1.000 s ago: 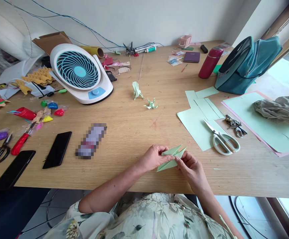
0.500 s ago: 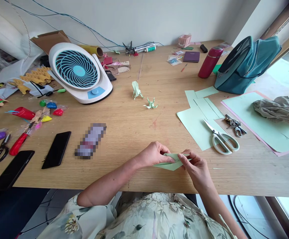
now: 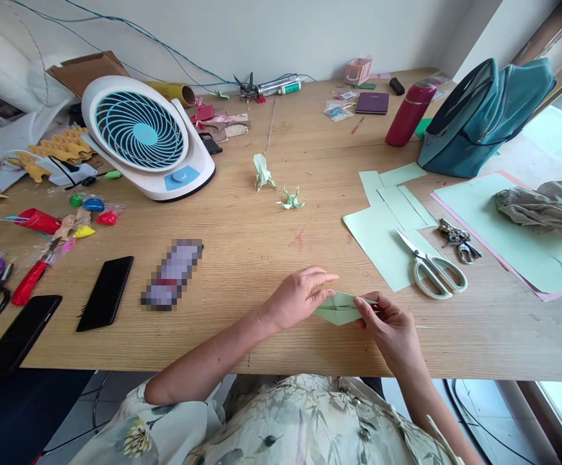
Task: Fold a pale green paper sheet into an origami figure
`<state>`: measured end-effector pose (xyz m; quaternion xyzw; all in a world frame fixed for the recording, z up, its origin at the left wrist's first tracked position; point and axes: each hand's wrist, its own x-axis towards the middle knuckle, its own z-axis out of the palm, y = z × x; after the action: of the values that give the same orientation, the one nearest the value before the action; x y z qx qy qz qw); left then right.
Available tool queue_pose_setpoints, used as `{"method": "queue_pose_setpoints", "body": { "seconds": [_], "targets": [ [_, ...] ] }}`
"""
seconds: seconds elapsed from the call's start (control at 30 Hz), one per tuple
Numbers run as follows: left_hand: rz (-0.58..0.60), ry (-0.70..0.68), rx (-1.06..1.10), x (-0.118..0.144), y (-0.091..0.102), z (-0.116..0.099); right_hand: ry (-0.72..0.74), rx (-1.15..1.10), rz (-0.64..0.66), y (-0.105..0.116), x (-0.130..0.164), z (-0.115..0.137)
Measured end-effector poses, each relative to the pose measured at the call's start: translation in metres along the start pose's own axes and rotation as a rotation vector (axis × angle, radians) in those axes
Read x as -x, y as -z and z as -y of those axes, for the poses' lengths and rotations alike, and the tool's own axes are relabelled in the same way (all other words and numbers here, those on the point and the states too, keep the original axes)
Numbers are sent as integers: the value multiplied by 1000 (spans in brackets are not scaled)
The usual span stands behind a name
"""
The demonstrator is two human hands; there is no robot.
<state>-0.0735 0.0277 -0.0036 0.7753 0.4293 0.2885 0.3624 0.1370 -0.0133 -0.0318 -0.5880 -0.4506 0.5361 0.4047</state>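
Observation:
A pale green folded piece of paper (image 3: 339, 309) with creased, pointed ends is held just above the table's front edge. My right hand (image 3: 391, 329) pinches its right end between thumb and fingers. At the left end is my left hand (image 3: 298, 298), fingers stretched out above the paper and thumb by its edge; whether the thumb touches it I cannot tell. Farther back on the wood stand two small folded green paper figures, one upright figure (image 3: 262, 172) and one low, spiky figure (image 3: 291, 198).
To the right lie green paper sheets (image 3: 371, 239), white-handled scissors (image 3: 436, 271) and keys (image 3: 459, 242). Behind them stand a red bottle (image 3: 409, 116) and a teal bag (image 3: 475, 129). Leftward are a white fan (image 3: 184, 161), a black phone (image 3: 105, 294) and a red-handled knife (image 3: 30, 283).
My left hand has loosened from the paper, its fingers now lifted and stretched out. The right hand has shifted slightly right, still holding the paper, whose upper face shows more.

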Motion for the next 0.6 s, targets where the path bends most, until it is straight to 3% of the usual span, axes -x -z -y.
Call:
{"method": "queue_pose_setpoints", "body": {
  "seconds": [0.07,0.2,0.33,0.4,0.47,0.6],
  "targets": [
    [-145,-146,-240,13,-6,-4,-33,19,-12,3,-1,-2],
    [-103,-467,-529,34,-22,-4,-106,-98,23,6,-5,-3],
    [-80,-489,-531,35,-32,8,-206,-184,110,4,-4,2],
    [-53,-460,-438,32,-34,12,-184,-90,167,4,1,5],
    [-30,-425,-356,30,-33,16,-43,140,130,7,7,4],
    [-25,-407,-383,28,-32,21,521,686,-163,15,19,-3]
  ]
}}
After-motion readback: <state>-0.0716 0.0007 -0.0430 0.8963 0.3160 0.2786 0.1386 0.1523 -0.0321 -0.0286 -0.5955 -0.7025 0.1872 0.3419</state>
